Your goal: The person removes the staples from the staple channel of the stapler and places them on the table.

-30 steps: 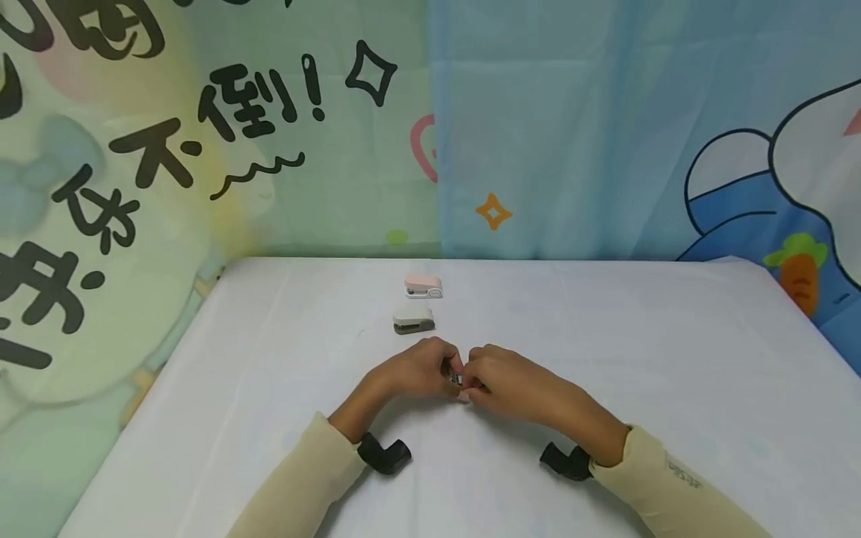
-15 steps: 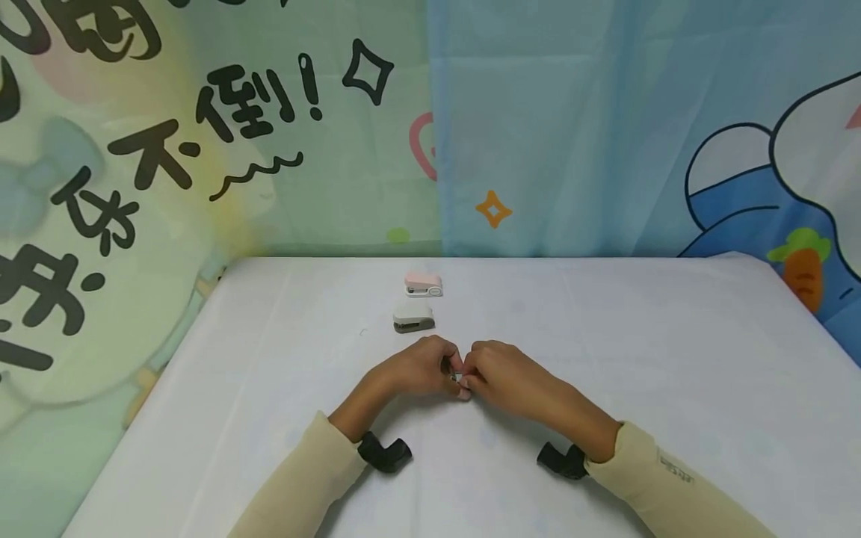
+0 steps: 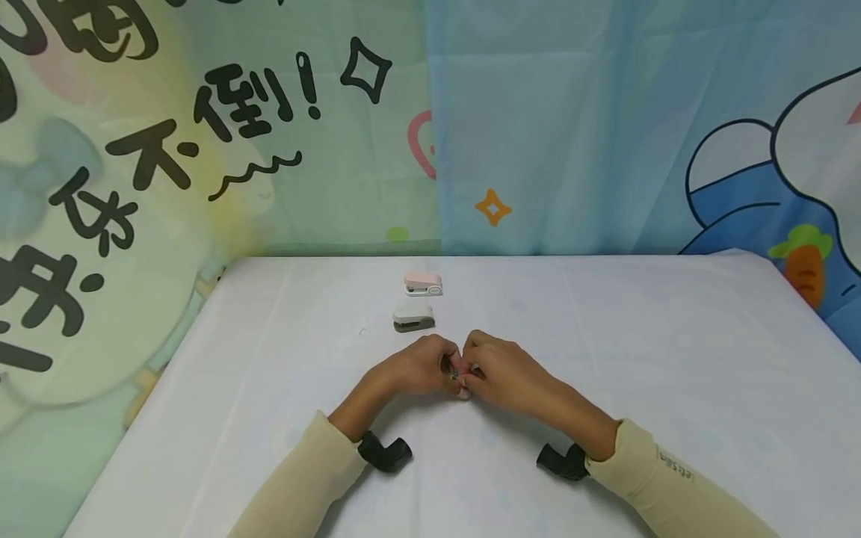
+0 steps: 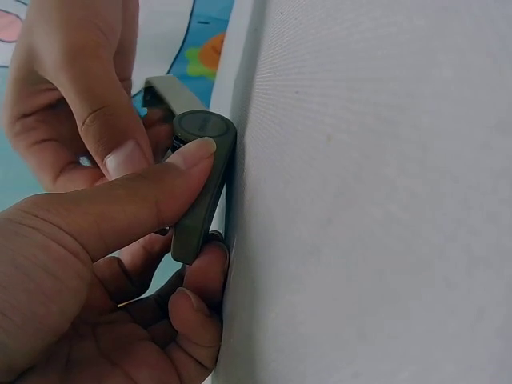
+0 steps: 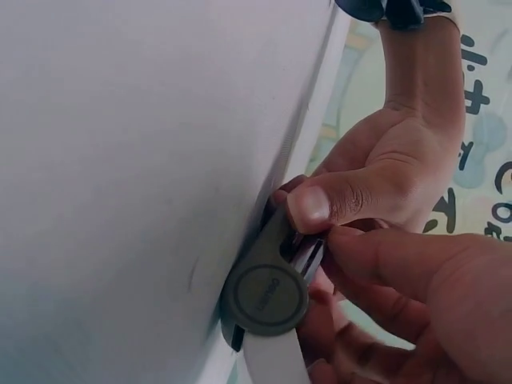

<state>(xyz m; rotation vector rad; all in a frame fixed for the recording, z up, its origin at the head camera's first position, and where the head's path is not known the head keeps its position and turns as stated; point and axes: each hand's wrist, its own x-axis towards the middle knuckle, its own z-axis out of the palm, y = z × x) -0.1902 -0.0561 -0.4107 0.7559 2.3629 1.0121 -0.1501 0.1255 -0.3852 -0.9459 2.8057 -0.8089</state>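
Note:
Between the two hands is a small stapler [image 5: 268, 298], mostly hidden in the head view. It has a dark grey body with a round lettered pivot. Its pale cover [image 5: 276, 362] is swung back, away from the body. My left hand [image 3: 418, 368] grips the grey body, thumb across its side and fingers beneath. On the other side my right hand [image 3: 510, 373] has its thumb and finger curled at the narrow metal channel [image 5: 310, 254] of the stapler. Whether a staple strip lies under those fingertips cannot be made out.
Beyond the hands a white and grey stapler [image 3: 413, 318] stands on the white-covered table [image 3: 639, 336]. Behind it is a pink and white stapler [image 3: 423, 284]. A printed cloth backdrop [image 3: 558, 134] hangs along the table's far edge. Both wrists carry black camera mounts [image 3: 385, 453].
My right hand has shifted slightly up and left, its fingers bending more at the stapler. A pale bit seen between the hands is now more covered. My left hand has barely moved.

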